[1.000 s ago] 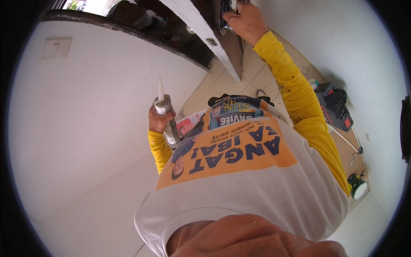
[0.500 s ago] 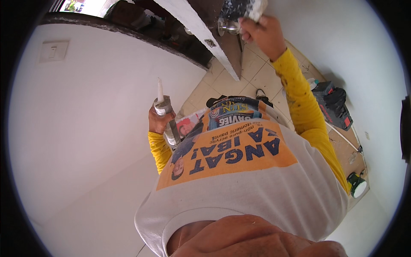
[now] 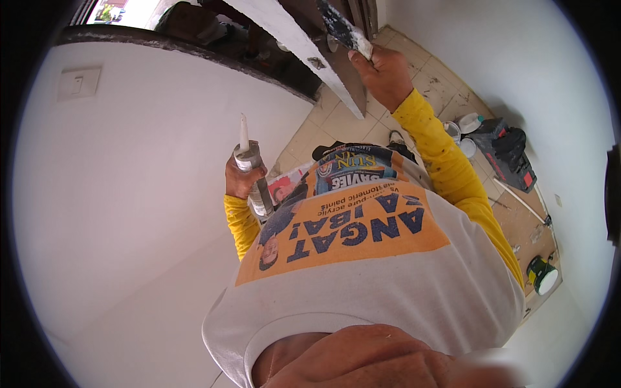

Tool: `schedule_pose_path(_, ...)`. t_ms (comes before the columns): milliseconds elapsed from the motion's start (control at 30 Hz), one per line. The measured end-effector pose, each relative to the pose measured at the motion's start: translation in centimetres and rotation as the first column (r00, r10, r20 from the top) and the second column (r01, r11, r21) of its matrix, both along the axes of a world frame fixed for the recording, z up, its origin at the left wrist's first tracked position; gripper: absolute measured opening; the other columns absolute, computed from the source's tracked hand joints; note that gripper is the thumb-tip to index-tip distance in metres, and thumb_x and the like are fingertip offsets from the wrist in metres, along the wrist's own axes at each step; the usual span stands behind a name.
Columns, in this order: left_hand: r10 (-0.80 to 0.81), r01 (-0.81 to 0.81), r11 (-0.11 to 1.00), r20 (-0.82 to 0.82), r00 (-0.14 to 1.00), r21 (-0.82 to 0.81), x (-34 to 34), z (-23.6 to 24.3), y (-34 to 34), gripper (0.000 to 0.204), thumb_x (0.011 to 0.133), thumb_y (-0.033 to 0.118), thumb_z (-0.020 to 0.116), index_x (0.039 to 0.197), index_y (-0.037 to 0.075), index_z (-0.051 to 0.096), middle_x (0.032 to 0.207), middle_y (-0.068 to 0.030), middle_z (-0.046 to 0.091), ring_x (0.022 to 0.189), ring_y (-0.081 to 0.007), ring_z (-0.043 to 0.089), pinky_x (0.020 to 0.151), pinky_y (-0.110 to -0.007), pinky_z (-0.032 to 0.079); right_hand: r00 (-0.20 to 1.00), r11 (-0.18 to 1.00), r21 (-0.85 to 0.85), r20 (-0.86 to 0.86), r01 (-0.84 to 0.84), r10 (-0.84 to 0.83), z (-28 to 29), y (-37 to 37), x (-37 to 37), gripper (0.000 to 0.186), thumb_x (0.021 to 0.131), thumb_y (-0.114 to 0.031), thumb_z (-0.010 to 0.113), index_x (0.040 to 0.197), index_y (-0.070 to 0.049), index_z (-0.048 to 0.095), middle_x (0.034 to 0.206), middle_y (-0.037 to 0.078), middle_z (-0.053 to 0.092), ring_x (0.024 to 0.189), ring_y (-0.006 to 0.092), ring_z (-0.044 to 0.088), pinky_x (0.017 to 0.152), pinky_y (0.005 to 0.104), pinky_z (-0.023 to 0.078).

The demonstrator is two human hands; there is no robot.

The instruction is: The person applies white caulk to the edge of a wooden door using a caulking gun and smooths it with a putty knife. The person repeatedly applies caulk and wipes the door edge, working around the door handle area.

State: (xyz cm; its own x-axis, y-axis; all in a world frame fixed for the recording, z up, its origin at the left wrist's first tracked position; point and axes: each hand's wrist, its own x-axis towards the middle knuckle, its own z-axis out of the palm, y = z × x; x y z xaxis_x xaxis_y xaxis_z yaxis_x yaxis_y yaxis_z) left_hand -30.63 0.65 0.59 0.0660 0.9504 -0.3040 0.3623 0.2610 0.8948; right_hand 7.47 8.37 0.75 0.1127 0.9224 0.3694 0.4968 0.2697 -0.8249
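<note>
In my left hand is a grey sealant cartridge with a pale tapered nozzle pointing up; the fingers are wrapped round its body. My right hand is closed on a putty knife, whose dark blade is smeared with white and points up and to the left. The knife is close to a door with a white-coated edge and a metal latch plate. Apart from the blade, as far as I can tell, is the door's round knob, partly hidden behind it.
A white wall with a light switch stands on the left. Along the right wall are a dark toolbox, white tubs, a pale pole and a green-and-white bucket. Tiled floor shows ahead.
My right hand has moved down and slightly left, away from the knob, and the putty knife has turned so its blade appears narrower. My left hand has hardly moved.
</note>
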Motion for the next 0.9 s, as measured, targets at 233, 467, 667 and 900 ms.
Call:
schedule_pose_path(233, -0.004, 0.004, 1.0, -0.008, 1.0, 0.008, 0.3, 0.0, 0.0, 0.059, 0.065, 0.003, 0.071, 0.123, -0.001, 0.061, 0.082, -0.0053, 0.066, 0.072, -0.0158, 0.063, 0.07, -0.03, 0.054, 0.999, 1.0, 0.004, 0.043, 0.007, -0.007, 0.6, -0.1, -0.1, 0.026, 0.094, -0.024, 0.063, 0.103, 0.0, 0.072, 0.085, 0.02, 0.068, 0.072, 0.038, 0.065, 0.064, 0.0439, 0.051)
schedule_pose_path(467, -0.009, 0.008, 1.0, 0.015, 1.0, 0.007, 0.5, -0.2, -0.1, 0.056, 0.066, 0.002, 0.071, 0.121, -0.002, 0.06, 0.082, -0.0042, 0.065, 0.071, -0.0141, 0.063, 0.069, -0.029, 0.054, 0.989, 0.999, 0.014, 0.145, -0.035, 0.033, -0.9, -0.7, -0.8, 0.038, 0.087, -0.016, 0.062, 0.124, -0.008, 0.068, 0.094, 0.018, 0.069, 0.078, 0.0361, 0.067, 0.07, 0.0438, 0.056)
schedule_pose_path(667, 0.001, -0.001, 1.0, 0.008, 1.0, -0.007, 0.4, -0.7, -0.1, 0.054, 0.067, 0.001, 0.071, 0.119, -0.002, 0.06, 0.083, -0.0039, 0.064, 0.072, -0.0133, 0.062, 0.069, -0.028, 0.053, 0.97, 0.99, 0.103, 0.231, -0.097, 0.071, -4.5, -1.9, -1.3, 0.053, 0.083, -0.014, 0.067, 0.136, -0.013, 0.063, 0.1, 0.016, 0.068, 0.076, 0.0356, 0.067, 0.068, 0.0394, 0.056)
schedule_pose_path(900, -0.003, 0.003, 1.0, -0.014, 1.0, 0.001, 0.6, -0.2, -0.1, 0.054, 0.067, 0.001, 0.071, 0.119, -0.002, 0.06, 0.083, -0.0039, 0.064, 0.072, -0.0133, 0.061, 0.069, -0.028, 0.053, 0.952, 0.964, 0.24, 0.305, -0.114, 0.036, -7.2, -1.6, -0.9, 0.065, 0.074, -0.006, 0.069, 0.137, -0.017, 0.061, 0.104, 0.008, 0.07, 0.081, 0.029, 0.068, 0.068, 0.0383, 0.057)
